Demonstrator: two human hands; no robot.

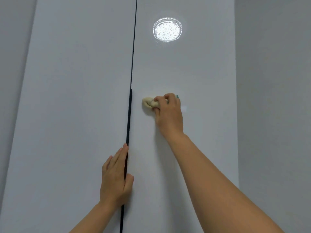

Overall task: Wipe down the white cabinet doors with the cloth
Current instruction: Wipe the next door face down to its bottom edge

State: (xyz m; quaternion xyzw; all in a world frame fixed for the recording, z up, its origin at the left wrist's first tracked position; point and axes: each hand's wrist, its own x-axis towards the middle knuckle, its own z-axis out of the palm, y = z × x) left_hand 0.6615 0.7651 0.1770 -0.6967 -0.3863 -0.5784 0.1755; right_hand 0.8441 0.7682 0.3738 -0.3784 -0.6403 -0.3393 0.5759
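Head view: right hand (168,111) grips a bunched cream cloth (148,104), pressing it against the right cabinet door (185,68), just right of the black handle strip (129,118). Left hand (116,179) lies flat, fingers straight, across that strip (likely bracing the doors shut).

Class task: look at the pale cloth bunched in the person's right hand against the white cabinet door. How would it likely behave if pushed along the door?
The cloth looks soft and floppy: it is crumpled into folds under the right hand. It probably slides easily, since the right cabinet door is glossy enough to reflect a lamp. It is likely light.
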